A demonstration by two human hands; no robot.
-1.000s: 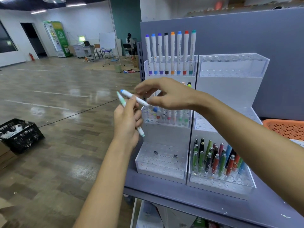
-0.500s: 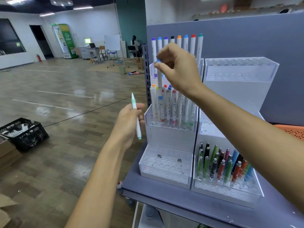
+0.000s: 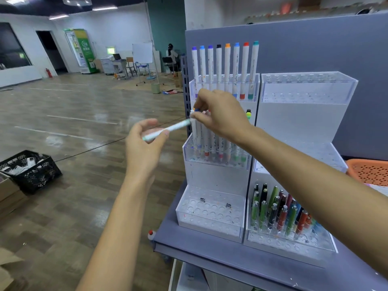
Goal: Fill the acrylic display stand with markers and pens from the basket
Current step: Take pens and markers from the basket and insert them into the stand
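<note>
Two clear acrylic stands sit side by side on a grey shelf. The left stand [image 3: 212, 219] has a row of white markers [image 3: 226, 68] in its top tier and more in its middle tier; its bottom tier holds no pens. My right hand [image 3: 220, 114] pinches the top of a blue-capped marker [image 3: 196, 110] standing at the left end of the middle tier. My left hand [image 3: 144, 145] holds a teal-tipped marker [image 3: 170, 129] tilted almost flat, its far end close to my right fingers. The right stand [image 3: 304, 95] holds several coloured pens [image 3: 281, 213] in its bottom tier. The orange basket [image 3: 369, 172] is at the right edge.
A grey back panel [image 3: 315, 47] rises behind the stands. Left of the shelf is open wooden floor with a black crate [image 3: 31, 171] and cardboard boxes [image 3: 10, 194]. A person sits at a desk far across the room.
My right hand has come down with the blue-capped marker into the middle tier. My left hand has tipped the teal marker from upright to nearly flat, toward the stand.
</note>
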